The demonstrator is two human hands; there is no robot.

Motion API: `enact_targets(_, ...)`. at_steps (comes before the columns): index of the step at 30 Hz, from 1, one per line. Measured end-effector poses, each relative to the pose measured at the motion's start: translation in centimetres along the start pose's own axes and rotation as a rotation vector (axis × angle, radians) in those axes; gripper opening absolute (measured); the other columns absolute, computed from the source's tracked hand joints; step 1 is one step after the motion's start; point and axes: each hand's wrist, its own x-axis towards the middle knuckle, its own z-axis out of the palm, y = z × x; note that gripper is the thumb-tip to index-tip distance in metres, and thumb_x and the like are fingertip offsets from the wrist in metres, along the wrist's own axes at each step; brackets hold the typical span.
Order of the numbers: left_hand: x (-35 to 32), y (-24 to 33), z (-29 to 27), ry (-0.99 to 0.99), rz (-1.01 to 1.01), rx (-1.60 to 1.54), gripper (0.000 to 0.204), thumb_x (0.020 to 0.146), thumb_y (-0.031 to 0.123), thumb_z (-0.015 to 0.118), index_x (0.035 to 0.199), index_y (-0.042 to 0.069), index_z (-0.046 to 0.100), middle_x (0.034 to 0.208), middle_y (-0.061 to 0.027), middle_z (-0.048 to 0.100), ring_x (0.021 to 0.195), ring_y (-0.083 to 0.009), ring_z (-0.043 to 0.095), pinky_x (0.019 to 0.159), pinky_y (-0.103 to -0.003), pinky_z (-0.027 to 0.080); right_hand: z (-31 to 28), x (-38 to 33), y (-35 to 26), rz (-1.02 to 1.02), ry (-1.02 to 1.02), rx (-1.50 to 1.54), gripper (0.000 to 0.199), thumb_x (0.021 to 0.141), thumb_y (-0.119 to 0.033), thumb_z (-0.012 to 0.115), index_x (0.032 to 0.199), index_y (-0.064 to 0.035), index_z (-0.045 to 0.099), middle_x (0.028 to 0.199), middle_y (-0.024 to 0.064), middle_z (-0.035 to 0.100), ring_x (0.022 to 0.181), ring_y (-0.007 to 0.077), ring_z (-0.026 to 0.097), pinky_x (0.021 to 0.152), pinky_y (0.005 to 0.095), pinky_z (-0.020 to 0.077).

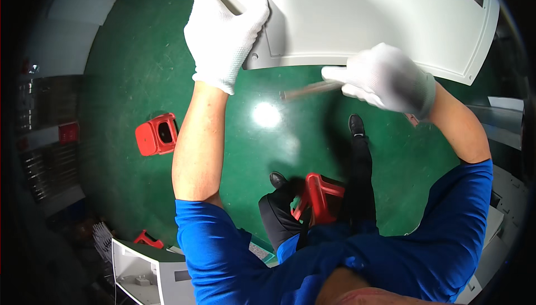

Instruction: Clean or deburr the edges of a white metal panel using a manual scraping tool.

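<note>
Person's left hand (223, 39) grips panel (340, 23) at left edge. Right hand (388, 79) holds blurred rod (309, 90) near lower edge; contact unclear.

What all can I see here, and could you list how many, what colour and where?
Panel: one, white, top centre to right
Hand tool: one, brownish, blurred, below the panel
Stools: three, red, one left, one by the legs, one partly hidden lower left
Open cabinet: one, white, lower left
Shelving: count unclear, dark, left edge
Loose parts: several, pale grey, right edge
Floor: one, green, underneath
Left grip: one, white-gloved, holding the panel's left edge
Right grip: one, white-gloved, holding the tool
Forearms: two, bare, left and right
Shirt: one, blue, bottom
Trousers: one pair, black, bottom centre
Shoes: two, black, on the floor
</note>
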Motion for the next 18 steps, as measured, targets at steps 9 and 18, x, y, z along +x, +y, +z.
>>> enact_targets(9, 1.3, 2.0, 0.7, -0.116, -0.058, -0.072, 0.082, 0.071, 0.044, 0.077, 0.131, -0.002, 0.046, 0.111, -0.021, 0.066, 0.101, -0.0322, 0.067, 0.088, -0.037, 0.053, 0.8, 3.1, -1.6, 0.253, -0.001, -0.179, 0.042, 0.077, -0.015, 0.066, 0.118, -0.0074, 0.06, 0.104, 0.0082, 0.062, 0.068, 0.0242, 0.065, 0.059, 0.0349, 0.054)
enact_targets(18, 1.1, 4.8, 1.6, -0.19, -0.133, -0.053, 0.078, 0.072, 0.044, 0.075, 0.129, 0.001, 0.045, 0.111, -0.0196, 0.066, 0.1, -0.0315, 0.067, 0.088, -0.037, 0.053, 1.5, 1.0, -1.5, 0.251, -0.229, 0.523, 0.013, 0.083, -0.016, 0.056, 0.088, -0.0092, 0.066, 0.091, 0.0105, 0.066, 0.071, 0.0266, 0.065, 0.063, 0.0401, 0.052)
